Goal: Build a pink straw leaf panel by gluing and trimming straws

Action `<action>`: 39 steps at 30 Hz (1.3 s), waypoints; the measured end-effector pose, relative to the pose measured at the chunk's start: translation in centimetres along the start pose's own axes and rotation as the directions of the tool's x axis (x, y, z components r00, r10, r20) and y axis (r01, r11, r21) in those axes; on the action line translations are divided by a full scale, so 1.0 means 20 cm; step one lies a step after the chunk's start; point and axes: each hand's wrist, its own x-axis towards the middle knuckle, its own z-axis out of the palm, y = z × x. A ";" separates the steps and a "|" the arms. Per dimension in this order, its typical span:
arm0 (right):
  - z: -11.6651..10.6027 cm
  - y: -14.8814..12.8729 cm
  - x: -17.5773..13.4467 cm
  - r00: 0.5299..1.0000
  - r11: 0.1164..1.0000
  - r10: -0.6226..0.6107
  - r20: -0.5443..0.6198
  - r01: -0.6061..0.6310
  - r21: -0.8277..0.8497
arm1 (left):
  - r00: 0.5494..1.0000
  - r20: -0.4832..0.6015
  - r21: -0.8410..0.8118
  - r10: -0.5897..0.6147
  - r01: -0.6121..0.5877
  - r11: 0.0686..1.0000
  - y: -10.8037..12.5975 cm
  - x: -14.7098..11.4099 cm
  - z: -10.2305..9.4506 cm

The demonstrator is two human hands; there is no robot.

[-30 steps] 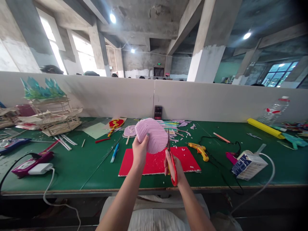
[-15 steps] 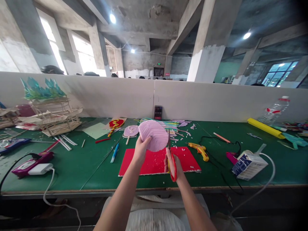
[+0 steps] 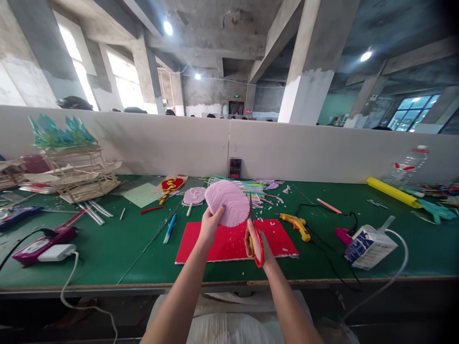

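My left hand point(image 3: 211, 224) pinches the lower left edge of a ribbed pink-lilac round panel point(image 3: 229, 203), thumb on its face, held up over the table. In my right hand point(image 3: 255, 241) are red-handled scissors point(image 3: 259, 253), fingers through the loops. Their blades point upward along the panel's right edge; whether they touch it I cannot tell. Beneath both hands lies a red board point(image 3: 201, 246) sprinkled with small pale scraps. Behind the panel, thin coloured strips point(image 3: 258, 185) and lilac offcuts point(image 3: 274, 184) are strewn about.
Right of the board rests a yellow glue gun point(image 3: 297, 225) with a black cord; farther right stands a blue-and-white carton point(image 3: 371, 246). A blue pen point(image 3: 169, 228), a round lilac piece point(image 3: 194, 195) and a red-yellow ornament point(image 3: 172, 185) lie left. A stick model point(image 3: 84, 177) stands far left.
Both hands stay almost in place, the panel and scissors shifting very slightly. The whole view has drifted a little. Nothing has been let go.
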 end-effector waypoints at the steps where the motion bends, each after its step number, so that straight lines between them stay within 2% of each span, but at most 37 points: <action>1: 0.00 0.00 0.00 1.000 0.999 0.008 -0.016 -0.007 0.034 | 1.000 -0.001 -0.014 -0.013 0.013 1.000 0.02 -0.01 0.02; 4: 0.02 -0.01 -0.01 0.998 0.993 0.044 -0.044 -0.039 0.114 | 0.997 -0.003 -0.136 -0.078 0.077 0.988 0.07 -0.06 0.08; 8: 0.03 -0.01 -0.02 0.995 0.987 0.076 -0.070 -0.065 0.149 | 0.971 -0.045 -0.348 -0.235 0.206 0.915 0.08 -0.08 0.15; 11: 0.03 -0.01 -0.02 0.993 0.984 0.082 -0.086 -0.068 0.162 | 0.955 0.000 -0.394 -0.297 0.273 0.878 0.07 -0.08 0.15; 13: 0.02 -0.01 -0.03 0.992 0.985 0.079 -0.094 -0.063 0.157 | 0.959 0.043 -0.342 -0.281 0.279 0.897 0.07 -0.08 0.14; 16: 0.02 -0.01 -0.04 0.994 0.991 0.064 -0.088 -0.052 0.123 | 0.974 0.097 -0.245 -0.205 0.223 0.944 0.07 -0.08 0.11; 20: 0.03 -0.01 -0.04 0.997 0.999 0.021 -0.072 -0.017 0.051 | 0.987 0.112 -0.230 -0.112 0.135 0.964 0.08 -0.07 0.08; 24: 0.03 -0.02 -0.05 0.999 1.000 0.003 -0.048 -0.004 -0.012 | 0.989 0.091 -0.237 -0.120 0.138 0.962 0.08 -0.06 0.07; 32: 0.00 -0.01 -0.06 0.995 0.994 0.097 -0.015 -0.096 0.044 | 0.986 0.113 -0.221 -0.122 0.145 0.964 0.06 -0.10 0.08; 36: 0.01 -0.04 -0.04 0.999 0.996 -0.009 -0.043 0.013 0.088 | 0.992 0.094 -0.234 -0.084 0.104 0.967 0.07 -0.10 0.09; 39: 0.04 -0.04 -0.02 0.996 0.990 -0.089 -0.014 0.090 0.110 | 0.995 0.067 -0.204 -0.071 0.083 0.975 0.09 -0.08 0.10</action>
